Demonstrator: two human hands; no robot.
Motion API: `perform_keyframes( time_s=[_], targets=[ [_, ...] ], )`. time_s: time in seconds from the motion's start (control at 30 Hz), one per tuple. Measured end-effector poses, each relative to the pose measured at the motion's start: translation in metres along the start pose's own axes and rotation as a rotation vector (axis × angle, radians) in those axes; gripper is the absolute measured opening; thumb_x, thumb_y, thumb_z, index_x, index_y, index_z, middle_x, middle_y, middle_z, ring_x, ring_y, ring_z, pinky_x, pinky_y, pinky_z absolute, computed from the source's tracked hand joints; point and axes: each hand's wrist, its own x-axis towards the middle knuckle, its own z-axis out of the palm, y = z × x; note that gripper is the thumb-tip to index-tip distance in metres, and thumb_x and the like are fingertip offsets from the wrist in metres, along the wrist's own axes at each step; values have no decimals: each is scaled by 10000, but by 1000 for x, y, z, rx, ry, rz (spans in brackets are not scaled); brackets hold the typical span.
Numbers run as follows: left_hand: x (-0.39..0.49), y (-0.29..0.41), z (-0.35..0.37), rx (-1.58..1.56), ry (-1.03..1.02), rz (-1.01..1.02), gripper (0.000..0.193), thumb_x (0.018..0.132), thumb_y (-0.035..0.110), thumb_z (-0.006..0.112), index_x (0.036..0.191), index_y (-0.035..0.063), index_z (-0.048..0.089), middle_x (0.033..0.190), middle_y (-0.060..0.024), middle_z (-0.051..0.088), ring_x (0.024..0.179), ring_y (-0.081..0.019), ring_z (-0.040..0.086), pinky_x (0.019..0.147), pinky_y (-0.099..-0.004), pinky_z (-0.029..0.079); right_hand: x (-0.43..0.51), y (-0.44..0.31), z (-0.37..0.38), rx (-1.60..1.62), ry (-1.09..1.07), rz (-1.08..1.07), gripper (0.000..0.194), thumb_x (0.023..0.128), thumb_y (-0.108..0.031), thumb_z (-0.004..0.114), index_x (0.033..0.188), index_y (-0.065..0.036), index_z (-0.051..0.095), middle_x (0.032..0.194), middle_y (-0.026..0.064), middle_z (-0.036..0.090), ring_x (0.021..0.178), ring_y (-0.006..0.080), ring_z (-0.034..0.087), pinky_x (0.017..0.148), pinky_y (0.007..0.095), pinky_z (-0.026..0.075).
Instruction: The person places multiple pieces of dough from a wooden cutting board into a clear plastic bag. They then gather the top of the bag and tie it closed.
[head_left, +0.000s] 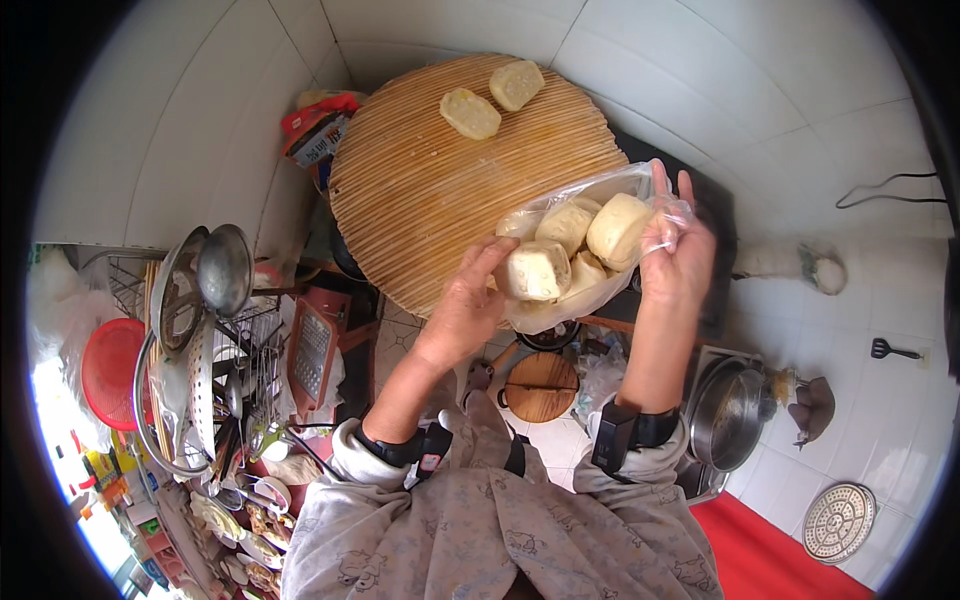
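A clear plastic bag (536, 319) with several pale steamed buns lies open over the lower right part of a round ribbed wooden board (420, 195). My right hand (675, 247) grips the bag's edge, its plastic bunched at the fingers. My left hand (472, 300) is at the bag's left side, thumb and fingers against a bun (536, 271) near the opening; whether it grips the bun or the bag film is not plain. Two flat bun pieces, one (470, 114) and another (517, 85), lie at the board's far edge.
White tiled walls stand behind the board. A red and black package (322, 131) is at its left. Left are metal ladles (225, 270), a grater (310, 351) and a red plastic basket (116, 373). A steel pot (724, 416) stands at right; a round wooden lid (541, 386) is below.
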Motion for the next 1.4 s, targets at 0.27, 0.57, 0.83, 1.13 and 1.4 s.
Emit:
perform_keyframes(
  time_s=[0.27, 0.57, 0.83, 1.13, 1.4],
  targets=[
    [4, 5, -5, -374, 209, -105, 294, 854, -164, 441, 993, 5, 638, 943, -55, 658, 807, -93, 587, 690, -233, 481, -13, -10, -1, -25, -20, 11, 481, 911, 89, 387, 1377, -31, 393, 1457, 330, 306, 492, 108, 374, 356, 184, 363],
    [-2, 39, -5, -1011, 186, -258, 291, 860, -96, 478, 1110, 15, 577, 1114, -123, 610, 815, -108, 554, 727, -231, 454, -32, -36, -2, -213, -56, 17, 534, 883, 117, 375, 1395, -34, 383, 1445, 315, 339, 507, 80, 428, 344, 182, 349],
    [-15, 97, 4, -1237, 32, -107, 337, 847, -48, 504, 1181, -8, 524, 1251, -227, 525, 761, -116, 532, 739, -246, 475, -63, -79, 7, -320, -206, -25, 575, 903, 95, 388, 1450, -72, 333, 1431, 268, 400, 529, 62, 407, 354, 174, 346],
    [-103, 150, -14, -1176, -135, 17, 422, 872, 83, 553, 1268, -13, 444, 1350, -283, 466, 707, -185, 582, 689, -254, 498, -155, -108, 23, -675, -443, -177, 663, 843, 35, 508, 1467, 1, 286, 1123, 229, 627, 592, 89, 447, 554, 190, 398],
    [-192, 146, -16, -1093, -87, 0, 523, 884, 130, 570, 1369, 34, 401, 1385, -249, 446, 795, -221, 626, 742, -312, 525, -213, -87, -24, -745, -537, 21, 752, 769, -48, 576, 1455, 48, 283, 987, 123, 601, 844, 245, 606, 848, 387, 451]
  ],
)
